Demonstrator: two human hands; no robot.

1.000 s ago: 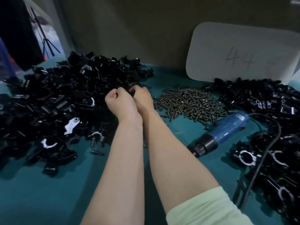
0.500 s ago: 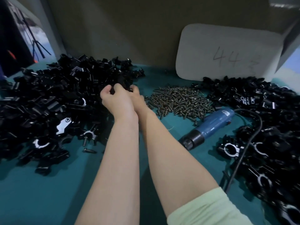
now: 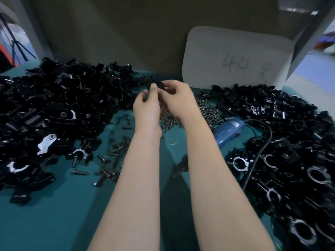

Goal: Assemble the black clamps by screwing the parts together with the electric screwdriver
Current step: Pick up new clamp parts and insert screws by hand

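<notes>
Hidden or unclear:
- Black clamp part [image 3: 159,85], upper centre: only a small dark corner shows above my fingertips. Its shape is blurred and the rest is covered by my fingers.
- Electric screwdriver [image 3: 228,130], right of centre, lying on the counter [image 3: 54,220]: my right forearm crosses its middle. The blue body shows to the right of the arm and the black nose shows between my forearms.
- Screw heap [image 3: 208,110], centre: its left half is behind my hands.
- Right pile [image 3: 293,142]: it is cut off by the right and lower frame edges.
- Left pile [image 3: 54,105]: it runs off the left edge, and single pieces are hard to separate.

Hands:
- My left hand [image 3: 147,105]: fingers curled, thumb tip pressed to the clamp part.
- My right hand [image 3: 179,100]: fingers curled over the same part, pinching it from the right.

Look of the task's things:
- Clamp pieces are glossy black, some with bright half-round bores.
- The pieces in the right pile show full rings.
- Loose screws [image 3: 108,165] are dark and scattered at lower left of centre.
- A black cable [image 3: 262,149] curves from the screwdriver across the right pile.

Other:
- A white board [image 3: 235,57] marked "44" leans at the upper right.
</notes>
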